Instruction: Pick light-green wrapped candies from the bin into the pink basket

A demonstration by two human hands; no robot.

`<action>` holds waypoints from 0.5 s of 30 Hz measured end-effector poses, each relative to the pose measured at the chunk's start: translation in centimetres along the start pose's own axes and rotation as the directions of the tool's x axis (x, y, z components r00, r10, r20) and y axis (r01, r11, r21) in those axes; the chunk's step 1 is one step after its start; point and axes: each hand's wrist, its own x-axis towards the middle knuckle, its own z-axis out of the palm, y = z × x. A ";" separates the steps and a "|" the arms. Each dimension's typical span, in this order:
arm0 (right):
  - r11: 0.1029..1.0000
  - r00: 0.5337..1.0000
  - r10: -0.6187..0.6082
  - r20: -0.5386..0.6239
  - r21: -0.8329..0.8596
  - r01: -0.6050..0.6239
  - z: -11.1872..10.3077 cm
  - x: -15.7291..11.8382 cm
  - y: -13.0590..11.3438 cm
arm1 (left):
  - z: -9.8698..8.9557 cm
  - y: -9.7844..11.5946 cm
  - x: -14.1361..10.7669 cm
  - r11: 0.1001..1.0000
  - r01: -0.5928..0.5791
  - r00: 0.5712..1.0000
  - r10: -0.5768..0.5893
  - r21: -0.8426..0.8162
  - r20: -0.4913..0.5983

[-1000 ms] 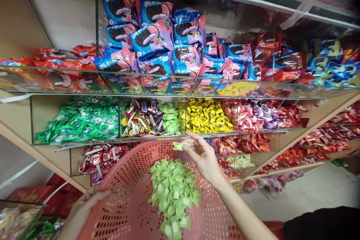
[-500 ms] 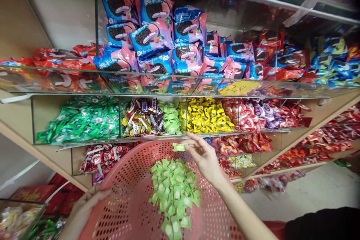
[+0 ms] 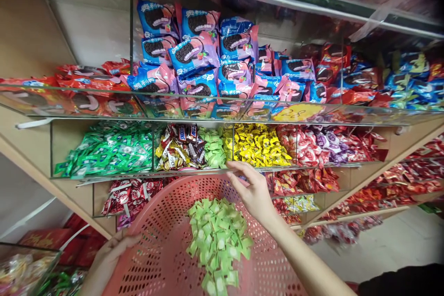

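Observation:
A red perforated plastic basket (image 3: 163, 240) fills the bottom centre, with a heap of small light green wrapped candies (image 3: 220, 240) inside. On its left rim is my left hand (image 3: 116, 249), fingers closed round the edge. Above the right part of the basket hovers my right hand (image 3: 248, 187), fingers apart, with no candy visible in it. Its fingertips are just below the glass front of a shelf bin that holds more light green candies (image 3: 214, 149). Yellow candies (image 3: 262, 145) lie in the bin to the right of those.
Green candies (image 3: 114, 150) fill the left bin, beside mixed chocolates (image 3: 182, 145). Blue and pink cookie packs (image 3: 194, 53) are stacked on the glass shelf above. Red packets (image 3: 133, 192) lie below. A wooden side panel (image 3: 21, 134) slants at the left.
The light green candy that was between my right fingers is gone from them, and the fingers have opened. The shelves have shifted slightly right in view.

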 end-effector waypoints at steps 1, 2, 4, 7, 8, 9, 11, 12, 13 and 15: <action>0.996 0.997 -0.067 0.032 -0.061 0.069 0.2 0.9 -0.5 | -0.1 0.0 0.1 1.000 0.014 0.999 -0.014 -0.004 0.031; 0.983 0.990 -0.123 0.073 -0.128 0.131 0.5 2.0 -1.0 | -0.3 -0.1 0.2 1.000 0.027 0.998 -0.027 -0.009 0.063; 0.931 0.970 -0.164 0.178 -0.297 0.212 1.5 4.3 -1.6 | -0.5 -0.1 0.2 0.999 0.050 0.993 -0.047 -0.019 0.110; 0.753 0.956 -0.024 0.291 -0.624 0.209 3.6 7.6 -1.6 | -0.8 0.0 0.0 0.997 0.071 0.989 -0.066 -0.036 0.132; 0.679 0.953 0.037 0.299 -0.708 0.196 4.4 8.5 -1.4 | -0.8 0.0 -0.2 0.996 0.076 0.989 -0.069 -0.046 0.130; 0.620 0.951 0.083 0.297 -0.763 0.184 5.1 9.2 -1.1 | -0.9 0.0 -0.4 0.995 0.080 0.990 -0.072 -0.058 0.123; 0.558 0.952 0.132 0.278 -0.814 0.160 6.3 10.2 -0.4 | -1.0 0.0 -0.8 0.993 0.088 0.991 -0.079 -0.084 0.106; 0.552 0.953 0.140 0.268 -0.821 0.150 6.7 10.5 -0.1 | -1.0 0.0 -0.9 0.991 0.091 0.992 -0.081 -0.095 0.098; 0.550 0.955 0.144 0.260 -0.823 0.142 7.1 10.8 0.2 | -1.0 0.0 -1.0 0.990 0.092 0.992 -0.083 -0.104 0.090; 0.541 0.956 0.152 0.250 -0.831 0.131 7.4 11.2 0.7 | -1.0 0.0 -1.1 0.988 0.093 0.994 -0.084 -0.120 0.075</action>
